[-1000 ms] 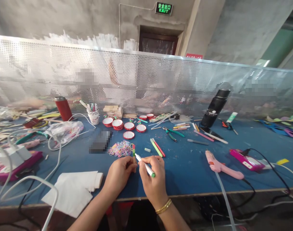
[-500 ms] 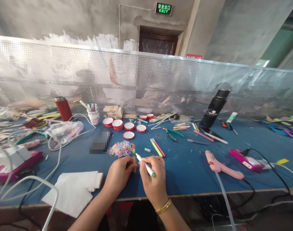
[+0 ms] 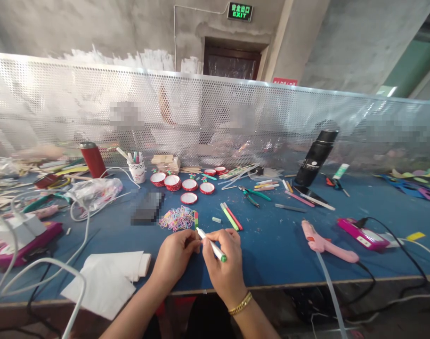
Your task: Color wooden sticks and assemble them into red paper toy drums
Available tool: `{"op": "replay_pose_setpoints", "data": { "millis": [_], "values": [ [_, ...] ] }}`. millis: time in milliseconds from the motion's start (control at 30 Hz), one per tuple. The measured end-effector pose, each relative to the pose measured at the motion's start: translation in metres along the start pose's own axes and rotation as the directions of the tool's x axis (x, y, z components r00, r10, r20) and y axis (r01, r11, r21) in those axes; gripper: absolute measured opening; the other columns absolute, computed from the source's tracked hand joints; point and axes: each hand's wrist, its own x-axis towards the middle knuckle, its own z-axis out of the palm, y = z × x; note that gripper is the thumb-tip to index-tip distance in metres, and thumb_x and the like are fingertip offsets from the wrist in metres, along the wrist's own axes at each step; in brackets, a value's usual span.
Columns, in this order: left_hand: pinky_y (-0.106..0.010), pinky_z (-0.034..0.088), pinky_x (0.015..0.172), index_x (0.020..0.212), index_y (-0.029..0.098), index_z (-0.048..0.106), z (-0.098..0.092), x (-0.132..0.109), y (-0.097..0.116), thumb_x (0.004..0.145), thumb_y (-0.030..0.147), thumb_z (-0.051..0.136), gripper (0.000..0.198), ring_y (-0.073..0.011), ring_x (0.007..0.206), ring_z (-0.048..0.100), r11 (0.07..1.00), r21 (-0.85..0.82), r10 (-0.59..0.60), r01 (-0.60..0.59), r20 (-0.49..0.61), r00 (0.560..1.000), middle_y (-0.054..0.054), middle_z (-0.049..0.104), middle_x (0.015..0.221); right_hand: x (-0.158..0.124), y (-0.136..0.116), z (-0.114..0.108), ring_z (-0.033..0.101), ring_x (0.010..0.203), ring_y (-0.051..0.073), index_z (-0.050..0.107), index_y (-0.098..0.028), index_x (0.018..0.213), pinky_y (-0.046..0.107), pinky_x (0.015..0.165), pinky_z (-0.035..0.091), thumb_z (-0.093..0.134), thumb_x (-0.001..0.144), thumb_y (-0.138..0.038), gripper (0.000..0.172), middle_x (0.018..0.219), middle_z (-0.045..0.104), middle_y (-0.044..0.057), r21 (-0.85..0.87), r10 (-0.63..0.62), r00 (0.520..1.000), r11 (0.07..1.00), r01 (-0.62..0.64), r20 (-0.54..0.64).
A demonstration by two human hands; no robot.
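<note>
My left hand (image 3: 174, 254) is closed round the lower part of a small wooden stick (image 3: 196, 219), held upright. Red and green bands colour its upper end. In my right hand (image 3: 224, 263) is a white marker with a green end (image 3: 213, 246), its tip touching or very close to the stick. Just beyond my hands lie a pile of pastel rubber bands (image 3: 177, 218), a small pale cap (image 3: 216, 220), a green marker (image 3: 229, 216) and a red marker (image 3: 233, 216).
Red-rimmed round pieces (image 3: 189, 198) and a paper cup of pens (image 3: 137, 172) stand farther back. Pliers (image 3: 252, 195) lie mid-table. At right are a pink glue gun (image 3: 326, 245) and a black bottle (image 3: 314, 160); at left, white cloth (image 3: 107, 278) and cables.
The marker in my right hand has shifted slightly left, bringing its tip up to the stick. My left hand stays nearly still.
</note>
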Motion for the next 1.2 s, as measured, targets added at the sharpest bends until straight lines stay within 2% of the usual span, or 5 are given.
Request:
{"op": "replay_pose_setpoints", "data": {
  "millis": [167,600,767,933,1200],
  "values": [
    [-0.024,0.031,0.057,0.066,0.02,0.059,0.0003,0.0003,-0.0001,0.084,0.032,0.053,0.023,-0.0148,0.06,0.051,1.0,0.003,-0.012,0.012,-0.006,1.0,0.003,0.06,0.062,-0.0009,0.0003,0.0003,0.056,0.07,0.015,0.055,-0.022,0.084,0.037,0.085,0.038,0.054,0.094,-0.021,0.01,0.075,0.064,-0.001,-0.035,0.029,0.999,0.999,-0.03,-0.031],
    [-0.024,0.032,0.057,0.067,0.02,0.059,0.0006,-0.0003,-0.0007,0.083,0.032,0.054,0.021,-0.0152,0.061,0.051,1.0,0.004,-0.014,0.014,-0.007,1.0,0.002,0.06,0.063,-0.0005,-0.0005,0.0001,0.056,0.07,0.015,0.054,-0.022,0.082,0.035,0.085,0.039,0.055,0.092,-0.02,0.01,0.075,0.063,-0.002,-0.038,0.006,0.999,0.999,-0.008,-0.041],
    [-0.024,0.031,0.056,0.066,0.02,0.057,0.0004,-0.0006,0.0,0.084,0.031,0.052,0.022,-0.0151,0.06,0.051,1.0,0.001,-0.01,0.01,-0.007,1.0,0.003,0.06,0.062,-0.0013,0.0004,0.0008,0.058,0.071,0.016,0.055,-0.022,0.084,0.038,0.088,0.038,0.055,0.093,-0.021,0.009,0.076,0.064,-0.002,-0.035,0.004,1.0,0.999,-0.004,-0.003],
    [-0.024,0.03,0.056,0.063,0.021,0.055,0.0005,-0.0004,-0.0006,0.084,0.031,0.053,0.023,-0.0145,0.059,0.05,1.0,0.015,-0.019,0.019,-0.013,1.0,0.004,0.058,0.06,-0.0003,-0.0006,0.0002,0.057,0.069,0.016,0.054,-0.022,0.081,0.036,0.084,0.039,0.054,0.093,-0.021,0.011,0.074,0.064,-0.002,-0.046,0.034,0.999,0.998,-0.035,-0.041],
    [-0.023,0.03,0.056,0.065,0.02,0.056,0.0006,-0.0008,-0.0002,0.085,0.031,0.054,0.023,-0.0139,0.059,0.05,1.0,0.022,-0.011,0.012,-0.011,1.0,0.005,0.058,0.061,-0.0016,-0.0011,-0.0007,0.056,0.07,0.016,0.053,-0.022,0.081,0.036,0.085,0.037,0.055,0.092,-0.02,0.011,0.074,0.063,-0.002,-0.041,0.024,1.0,0.999,-0.024,-0.002]
  ]
}}
